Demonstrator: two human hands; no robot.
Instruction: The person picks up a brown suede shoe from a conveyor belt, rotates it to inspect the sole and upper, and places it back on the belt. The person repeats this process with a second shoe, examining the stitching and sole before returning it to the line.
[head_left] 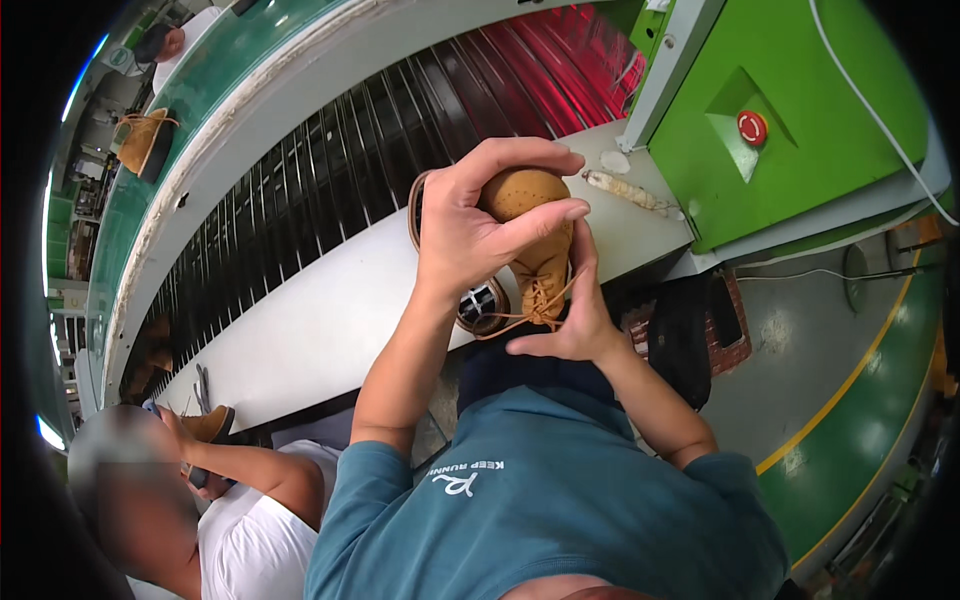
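Observation:
A tan lace-up shoe (545, 255) is held up in front of me over a pale ledge, its rounded, dotted toe pointing away. My left hand (480, 215) curves around the toe, with the thumb across the top and the fingers over the far end. Along the right side of the same shoe, my right hand (580, 305) is cupped with its fingers against the upper and its thumb near the loose laces (543, 300). Partly hidden behind my left hand and wrist is a second shoe (484, 306), with a brown edge and a dark inside.
Beyond the pale ledge (300, 360) runs a roller conveyor (370, 150), lit red at its far right. A green machine with a red button (751, 128) stands right. A whitish wrapped stick (628, 190) lies nearby. A co-worker (270, 500) sits left beside another tan shoe (208, 425).

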